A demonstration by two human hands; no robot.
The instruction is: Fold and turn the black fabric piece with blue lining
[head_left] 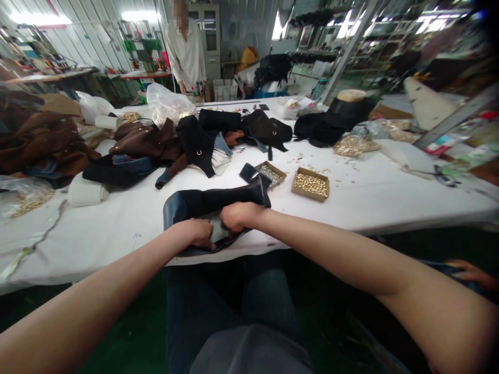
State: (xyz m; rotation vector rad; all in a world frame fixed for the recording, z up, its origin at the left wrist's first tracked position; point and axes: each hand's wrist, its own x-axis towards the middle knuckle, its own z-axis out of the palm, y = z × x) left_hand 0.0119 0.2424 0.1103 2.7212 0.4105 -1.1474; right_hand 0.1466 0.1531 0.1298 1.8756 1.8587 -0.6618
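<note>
A dark piece of footwear, black with blue-grey parts and looking like a boot upper, lies on its side at the front edge of the white table. My left hand has its fingers curled over the near side of its opening. Beside it, my right hand is closed, its fingers tucked into the same opening. A pale inner surface shows between the two hands. The fingertips are partly hidden, and I cannot make out whether they pinch any small part.
Behind the boot upper sit a cardboard box of gold-coloured fittings and a box of silver bits partly under a dark flat piece. Black uppers and brown uppers are piled farther back. A person stands across the table.
</note>
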